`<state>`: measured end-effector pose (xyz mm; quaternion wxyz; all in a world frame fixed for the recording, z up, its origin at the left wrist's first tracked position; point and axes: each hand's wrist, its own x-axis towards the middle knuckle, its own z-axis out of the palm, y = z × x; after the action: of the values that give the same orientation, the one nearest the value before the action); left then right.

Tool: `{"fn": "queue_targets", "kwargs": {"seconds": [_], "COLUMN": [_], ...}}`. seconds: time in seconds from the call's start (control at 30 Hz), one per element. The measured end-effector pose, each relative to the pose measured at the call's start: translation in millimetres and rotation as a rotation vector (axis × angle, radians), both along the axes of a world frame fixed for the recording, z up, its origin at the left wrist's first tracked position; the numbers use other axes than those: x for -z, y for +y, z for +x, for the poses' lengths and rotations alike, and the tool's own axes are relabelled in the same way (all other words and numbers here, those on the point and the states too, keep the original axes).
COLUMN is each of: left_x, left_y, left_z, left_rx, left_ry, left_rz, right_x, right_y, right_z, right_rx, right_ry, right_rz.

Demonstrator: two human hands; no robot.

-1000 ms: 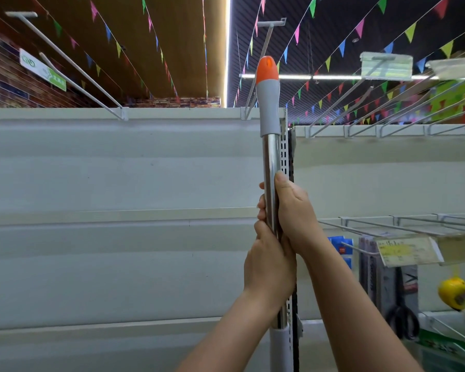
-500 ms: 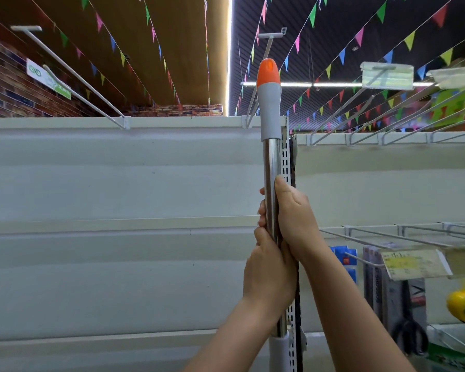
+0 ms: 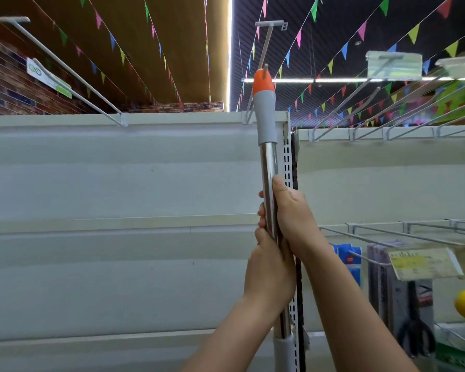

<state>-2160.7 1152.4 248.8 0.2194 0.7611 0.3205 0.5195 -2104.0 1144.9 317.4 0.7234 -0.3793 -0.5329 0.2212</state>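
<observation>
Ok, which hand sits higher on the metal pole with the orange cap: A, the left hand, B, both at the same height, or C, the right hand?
C: the right hand grips the metal pole just above the left hand, which wraps it lower down.

We can read no word or number for certain. The white-and-green sign (image 3: 49,79) high on the brick wall at the left shows a green logo and blurred characters. The yellowish price tag (image 3: 424,263) at the front end of a right-hand shelf hook carries smeared print. The blue packet (image 3: 349,260) behind it bears a small red mark.
</observation>
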Motion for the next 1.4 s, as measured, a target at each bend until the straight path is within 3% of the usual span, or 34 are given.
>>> {"fn": "queue_targets", "kwargs": {"seconds": [0.9, 1.3, 1.4], "left_x": [-4.9, -2.8, 2.9], "left_y": [122.2, 150.8, 147.4], "left_z": [31.2, 31.9, 23.5], "left_rx": [-0.010, 0.060, -0.004], "left_ry": [0.095, 0.085, 0.169], "left_rz": [-0.197, -0.205, -0.182], "right_x": [1.7, 4.7, 7.8], "right_y": [104.6, 127.2, 123.9], "right_z": [32.4, 37.6, 39.5], "right_rx": [0.006, 0.031, 0.099], "right_ry": [-0.074, -0.057, -0.133], "right_rz": [-0.144, -0.150, -0.173]}}
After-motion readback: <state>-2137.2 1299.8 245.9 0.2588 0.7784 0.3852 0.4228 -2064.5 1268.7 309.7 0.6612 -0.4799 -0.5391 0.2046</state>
